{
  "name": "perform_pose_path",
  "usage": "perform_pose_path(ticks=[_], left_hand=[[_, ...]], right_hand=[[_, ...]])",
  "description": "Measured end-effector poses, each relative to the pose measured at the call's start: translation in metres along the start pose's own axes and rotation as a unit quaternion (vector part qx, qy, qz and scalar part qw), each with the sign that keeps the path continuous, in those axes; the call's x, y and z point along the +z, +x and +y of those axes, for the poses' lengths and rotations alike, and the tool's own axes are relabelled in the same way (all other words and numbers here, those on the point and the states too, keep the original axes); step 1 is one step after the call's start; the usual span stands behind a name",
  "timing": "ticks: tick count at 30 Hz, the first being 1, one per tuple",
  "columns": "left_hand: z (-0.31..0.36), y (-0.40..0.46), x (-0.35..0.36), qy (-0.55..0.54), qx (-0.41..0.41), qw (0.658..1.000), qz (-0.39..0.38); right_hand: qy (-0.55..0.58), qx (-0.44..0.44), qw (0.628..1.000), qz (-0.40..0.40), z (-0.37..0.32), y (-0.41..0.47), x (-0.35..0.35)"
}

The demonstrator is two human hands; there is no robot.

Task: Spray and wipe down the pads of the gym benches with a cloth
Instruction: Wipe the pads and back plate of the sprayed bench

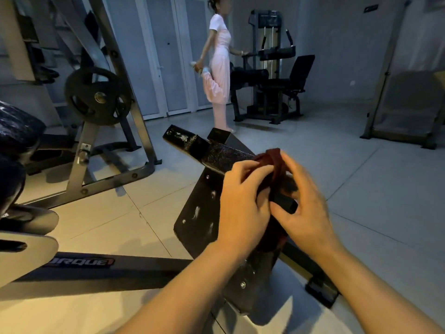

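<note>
Both grips clenched on red cloth [272,162]: left hand [243,201], right hand [305,206], over bench roller pad [224,157].

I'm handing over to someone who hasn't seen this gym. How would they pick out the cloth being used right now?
Start at the black steel upright of the bench frame in the middle foreground, with a roller pad at its top. The cloth is bunched over that roller's near end, gripped by the left hand and right hand. It is the only dark red, soft thing among black and grey equipment.
</note>
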State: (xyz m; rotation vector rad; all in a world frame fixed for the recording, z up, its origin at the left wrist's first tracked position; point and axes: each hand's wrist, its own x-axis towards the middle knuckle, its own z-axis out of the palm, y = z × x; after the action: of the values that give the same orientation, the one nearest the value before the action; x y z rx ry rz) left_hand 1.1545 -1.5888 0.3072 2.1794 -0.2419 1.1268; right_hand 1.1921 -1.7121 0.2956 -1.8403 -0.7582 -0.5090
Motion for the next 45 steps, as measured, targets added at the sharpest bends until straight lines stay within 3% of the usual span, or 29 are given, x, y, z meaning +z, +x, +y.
perform_pose_path(ticks=[3, 6, 8, 13, 18, 19, 23, 24, 27, 30, 35, 37, 40, 42, 45], left_hand=[[0.017, -0.021, 0.010, -0.105, -0.016, 0.994, -0.011], [0.020, -0.032, 0.013, -0.181, -0.059, 0.978, -0.081], [0.014, -0.037, 0.015, -0.142, -0.059, 0.984, -0.088], [-0.011, -0.040, 0.017, 0.058, -0.035, 0.997, 0.047], [-0.027, -0.045, 0.018, 0.138, -0.018, 0.990, -0.020], [-0.029, -0.047, 0.019, 0.152, -0.011, 0.988, -0.034], [-0.029, -0.051, 0.022, 0.183, -0.008, 0.980, -0.072], [-0.030, -0.051, 0.024, 0.188, -0.006, 0.979, -0.079], [-0.033, -0.054, 0.029, 0.192, 0.007, 0.978, -0.086], [-0.037, -0.056, 0.031, 0.193, 0.014, 0.978, -0.076], [-0.040, -0.055, 0.021, 0.203, 0.031, 0.975, -0.089], [-0.041, -0.053, 0.017, 0.199, 0.033, 0.975, -0.096], [-0.045, -0.056, 0.014, 0.196, 0.031, 0.975, -0.106], [-0.048, -0.063, 0.013, 0.186, -0.001, 0.976, -0.112], [-0.049, -0.075, 0.012, 0.118, -0.068, 0.986, -0.099]], right_hand=[[0.091, 0.009, 0.995, -0.028, 0.001, -0.012, -0.012], [0.112, 0.067, 0.991, -0.007, 0.009, -0.021, -0.021], [0.051, 0.089, 0.994, 0.031, 0.013, -0.023, -0.025], [-0.040, 0.076, 0.990, 0.116, 0.003, -0.010, -0.015], [-0.118, -0.014, 0.990, 0.078, 0.007, 0.001, 0.007], [-0.136, 0.011, 0.988, 0.072, 0.017, -0.001, 0.009], [-0.176, 0.250, 0.947, 0.098, 0.058, -0.012, -0.004], [-0.171, 0.250, 0.946, 0.120, 0.059, -0.011, -0.008], [-0.107, 0.124, 0.971, 0.175, 0.042, 0.000, -0.004], [-0.091, 0.076, 0.981, 0.153, 0.040, -0.001, 0.016], [-0.126, 0.233, 0.953, 0.146, 0.064, 0.002, 0.010], [-0.122, 0.227, 0.957, 0.133, 0.066, 0.000, 0.010], [-0.132, 0.259, 0.956, 0.050, 0.069, -0.009, 0.009], [-0.167, 0.281, 0.945, -0.008, 0.066, -0.018, 0.006], [-0.136, 0.223, 0.965, -0.011, 0.046, -0.026, 0.004]])
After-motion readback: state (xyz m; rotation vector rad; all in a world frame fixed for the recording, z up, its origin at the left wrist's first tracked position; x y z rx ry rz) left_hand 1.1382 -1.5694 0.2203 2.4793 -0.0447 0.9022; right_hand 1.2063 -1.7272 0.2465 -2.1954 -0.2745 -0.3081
